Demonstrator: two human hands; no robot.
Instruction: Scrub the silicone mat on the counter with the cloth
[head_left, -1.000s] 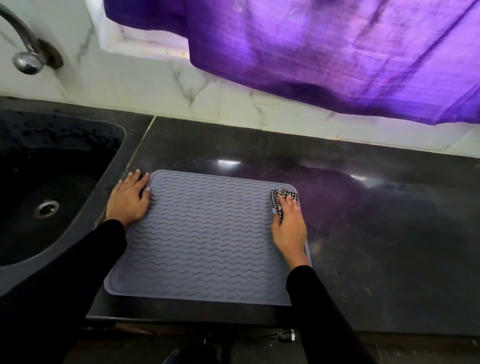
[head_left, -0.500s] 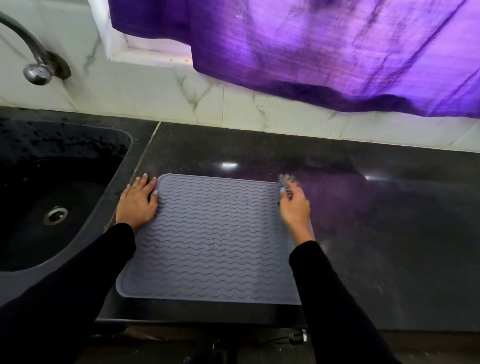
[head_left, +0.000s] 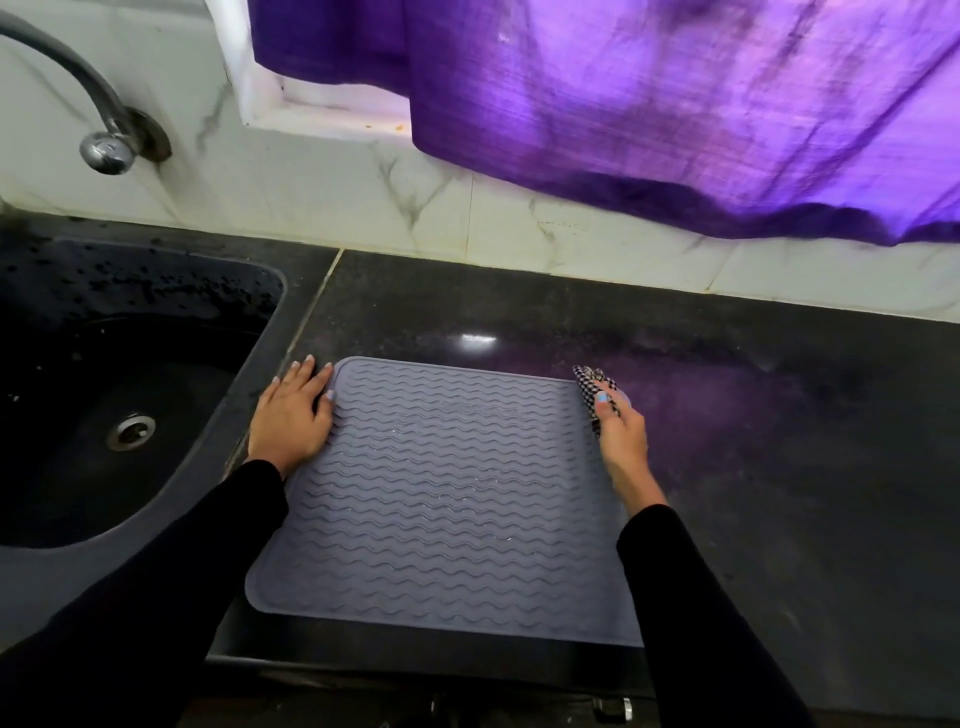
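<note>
**Cloth at the far right corner of the mat**

Over on the left a dark sink (head_left: 156, 395) is sunk into the desk (head_left: 779, 441), its basin speckled with wet spots and a round metal drain (head_left: 131, 431) near the middle. Above it a curved metal tap (head_left: 101, 140) comes out of the pale marbled wall (head_left: 322, 192).

Just right of the sink's edge the left hand (head_left: 291, 415) lies flat and released, fingers spread and pointing away from the person. Its palm sits on the dark desk, and the fingers on its right side rest on the left rim of the mat. A black sleeve (head_left: 156, 587) covers the arm up to the wrist.

The grey silicone mat (head_left: 447, 493) lies flat on the desk in front of the person, its surface ribbed with wavy ridges and its near edge close to the front lip of the desk. A few ridges near the middle glint as if wet.

At the mat's far right corner the right hand (head_left: 621, 436) is clenched around a bunched black-and-white checked cloth (head_left: 589, 384), which sticks out past the fingertips and presses on that corner. The thumbnail is painted light blue.

Above the right side a purple curtain (head_left: 649, 104) hangs down over the wall, casting a violet tint on the glossy desk.
</note>
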